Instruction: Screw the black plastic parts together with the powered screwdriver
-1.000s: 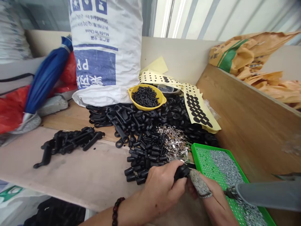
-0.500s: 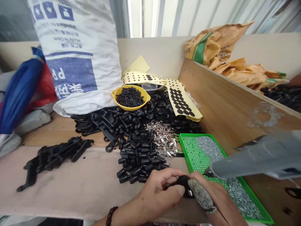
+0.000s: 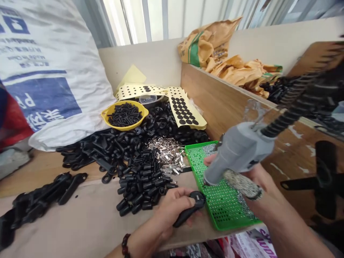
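Black handle part [image 3: 188,212] sits in the left hand [image 3: 172,206], grip closed around its shaft, round head end up and poking out toward the green tray [image 3: 215,218]. It is held just above the bench [image 3: 88,218] at the near edge, touching or almost touching the tray's left rim.

Change over the last second: both hands were bunched on the part, right fingers pinching at its head. Now the right hand [image 3: 258,182] has come off it and is wrapped shut around the grey power screwdriver [image 3: 236,154], which half a second ago hung loose above the tray on its coiled cord [image 3: 292,107]. Driver nose now points down at the tray's perforated face, near the left end of the loose silver screws [image 3: 243,204]. Whether the bit has a screw on it: can't tell, tip is hidden against the tray. Speckled finger cot [image 3: 243,184] on one right finger.

Judgement: fitting by hand looks finished, the step in hand is fastening, and the part is already presented head-up beside the tray.

Around it: pile of short black sleeves [image 3: 139,182], bright metal clips [image 3: 168,154], more long black handles [image 3: 88,150], yellow bowl [image 3: 125,115] of black screws, yellow sheets of black dots [image 3: 185,113], white sack [image 3: 51,71] behind. Camera view has also swung right.
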### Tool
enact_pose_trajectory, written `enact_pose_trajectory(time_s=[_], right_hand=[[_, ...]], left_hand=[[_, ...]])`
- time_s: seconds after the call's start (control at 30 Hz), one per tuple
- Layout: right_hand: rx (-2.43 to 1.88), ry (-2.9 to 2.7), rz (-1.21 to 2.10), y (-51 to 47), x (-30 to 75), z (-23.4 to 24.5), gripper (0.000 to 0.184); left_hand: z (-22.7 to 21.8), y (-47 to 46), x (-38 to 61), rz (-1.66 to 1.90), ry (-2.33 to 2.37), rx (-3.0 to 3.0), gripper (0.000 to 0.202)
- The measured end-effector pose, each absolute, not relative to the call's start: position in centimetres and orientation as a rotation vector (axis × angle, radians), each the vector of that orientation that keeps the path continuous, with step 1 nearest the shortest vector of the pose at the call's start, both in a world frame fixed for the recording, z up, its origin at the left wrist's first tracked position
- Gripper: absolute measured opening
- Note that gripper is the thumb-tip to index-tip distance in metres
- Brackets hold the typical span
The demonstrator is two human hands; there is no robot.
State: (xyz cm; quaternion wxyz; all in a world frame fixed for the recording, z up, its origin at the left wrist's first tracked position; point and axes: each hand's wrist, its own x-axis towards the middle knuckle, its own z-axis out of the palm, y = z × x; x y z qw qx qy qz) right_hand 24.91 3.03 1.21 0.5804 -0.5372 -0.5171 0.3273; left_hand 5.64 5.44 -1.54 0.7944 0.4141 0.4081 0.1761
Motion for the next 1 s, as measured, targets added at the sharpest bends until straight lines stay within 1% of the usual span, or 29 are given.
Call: enact_pose_trajectory(time_s=[0.13, 0.27, 0.37, 0.57, 0.73, 0.87, 1.0], right_hand=[[-1.076, -0.98, 0.948, 2.2, 23.7, 2.0, 0.043], [-0.994, -0.835, 1.016, 1.8, 24.2, 2.1, 0.036], [-1.001, -0.745, 1.0, 1.0, 24.5, 1.2, 0.029], [-0.951, -0.718, 0.976, -0.3, 24.1, -0.8, 0.034], [-0.933, -0.707, 0.966, -0.6, 24.1, -1.5, 0.03], [-0.943, -0.692, 0.971, -0.6, 24.2, -1.8, 0.023], [-0.943, -0.687, 0.968, -1.0, 24.2, -1.9, 0.024]], left_hand=[[-1.9, 5.1, 6.6, 0.284, 0.893, 0.939, 0.03], [-2.4, 5.0, 7.2, 0.229, 0.898, 0.941, 0.033], [-2.3, 4.9, 7.2, 0.226, 0.907, 0.977, 0.034], [-2.0, 4.7, 7.0, 0.236, 0.883, 1.033, 0.032], [-2.4, 4.6, 7.1, 0.251, 0.889, 1.026, 0.032], [-2.5, 4.6, 7.2, 0.245, 0.885, 1.035, 0.032], [-2.6, 4.5, 7.1, 0.246, 0.885, 1.041, 0.033]])
